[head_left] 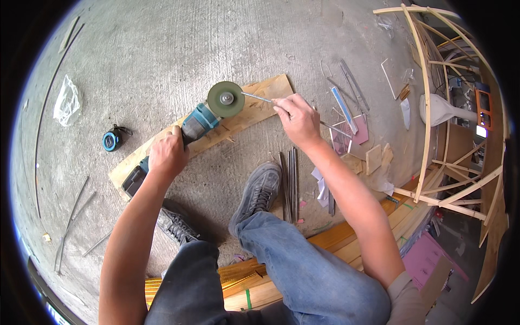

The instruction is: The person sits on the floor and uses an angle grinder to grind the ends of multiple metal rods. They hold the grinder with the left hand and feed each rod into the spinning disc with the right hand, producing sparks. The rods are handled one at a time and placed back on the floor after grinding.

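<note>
While the left hand (168,154) wraps the body of the teal angle grinder (197,123), a dense tool best gripped mid-barrel, its disc (226,99) lies over the plywood board (260,100) on the concrete floor (162,49). At three o'clock of the disc, the right hand (297,119) pinches a thin metal rod (257,97), stiff, light and slippery, likely needing a firm hold close to the wheel.

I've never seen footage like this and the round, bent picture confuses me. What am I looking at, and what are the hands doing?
The camera sits on a person's head and looks down, and its wide lens bends the edges. The forearms belong to that person. The left hand grips a teal angle grinder lying on a wooden board on the concrete floor. The right hand holds a thin metal rod with its tip at the grinder's green disc. Nearby lie a blue tape measure, more rods and the person's shoes.
</note>
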